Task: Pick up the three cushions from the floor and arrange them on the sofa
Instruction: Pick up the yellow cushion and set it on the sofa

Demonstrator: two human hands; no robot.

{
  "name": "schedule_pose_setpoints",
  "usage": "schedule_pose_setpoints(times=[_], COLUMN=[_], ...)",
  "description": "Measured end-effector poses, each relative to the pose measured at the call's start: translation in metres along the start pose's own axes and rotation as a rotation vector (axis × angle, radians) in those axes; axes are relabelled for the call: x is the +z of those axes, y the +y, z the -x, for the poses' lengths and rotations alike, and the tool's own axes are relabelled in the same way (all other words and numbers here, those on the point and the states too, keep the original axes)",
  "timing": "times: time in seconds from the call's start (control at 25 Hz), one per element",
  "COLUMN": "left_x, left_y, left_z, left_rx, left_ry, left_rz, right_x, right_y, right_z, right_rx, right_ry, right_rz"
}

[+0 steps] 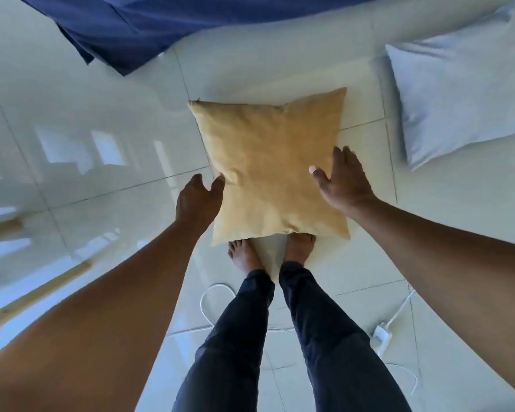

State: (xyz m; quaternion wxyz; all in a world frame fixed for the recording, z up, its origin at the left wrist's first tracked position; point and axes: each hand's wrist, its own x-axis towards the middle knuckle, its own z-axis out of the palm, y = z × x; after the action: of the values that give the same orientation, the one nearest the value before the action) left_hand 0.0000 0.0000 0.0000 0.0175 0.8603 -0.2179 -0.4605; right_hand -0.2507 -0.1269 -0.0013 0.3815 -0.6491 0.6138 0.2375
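Observation:
A yellow square cushion [274, 168] lies flat right in front of my bare feet, its near edge covering my toes. My left hand [198, 200] is at the cushion's left edge, fingers curled and thumb touching the fabric. My right hand [341, 182] is over its right edge, fingers spread and straight, thumb on the fabric. Neither hand visibly grips it. A white cushion [461, 99] lies on the floor at the right. Blue fabric [161, 25] hangs along the top; I cannot tell whether it is the sofa. No third cushion is in view.
The floor is glossy pale tile [101, 179]. A white cable [211, 304] loops behind my feet, and a white plug adapter [380, 334] lies at the lower right. Pale wooden legs [36, 289] slant in from the left edge.

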Motion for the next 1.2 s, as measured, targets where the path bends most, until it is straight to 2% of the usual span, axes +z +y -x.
schedule_pose_setpoints(times=[0.16,0.28,0.44,0.56,0.72,0.88,1.2], left_x=[0.043,0.065,0.086,0.096,0.089,0.048,-0.079], left_y=[-0.014,-0.018,-0.020,-0.014,0.005,0.021,0.058], left_z=[-0.079,-0.126,-0.173,-0.180,-0.151,-0.093,0.054], left_rx=[-0.137,-0.185,-0.354,-0.307,-0.181,-0.135,-0.041], left_ry=[-0.011,-0.020,0.013,-0.171,-0.272,-0.280,-0.141], left_rz=[0.076,0.211,0.557,0.855,1.039,1.164,1.064], right_x=[0.038,0.061,0.077,0.079,0.061,0.021,-0.099], right_y=[0.025,0.038,0.053,0.053,0.029,0.006,-0.029], right_z=[-0.078,-0.124,-0.166,-0.175,-0.148,-0.093,0.059], right_rx=[0.137,0.301,0.480,0.474,0.360,0.324,0.249], right_ry=[-0.010,0.064,0.097,-0.009,-0.160,-0.127,-0.023], right_rz=[-0.144,-0.384,-0.755,-0.947,-1.036,-1.094,-1.100])
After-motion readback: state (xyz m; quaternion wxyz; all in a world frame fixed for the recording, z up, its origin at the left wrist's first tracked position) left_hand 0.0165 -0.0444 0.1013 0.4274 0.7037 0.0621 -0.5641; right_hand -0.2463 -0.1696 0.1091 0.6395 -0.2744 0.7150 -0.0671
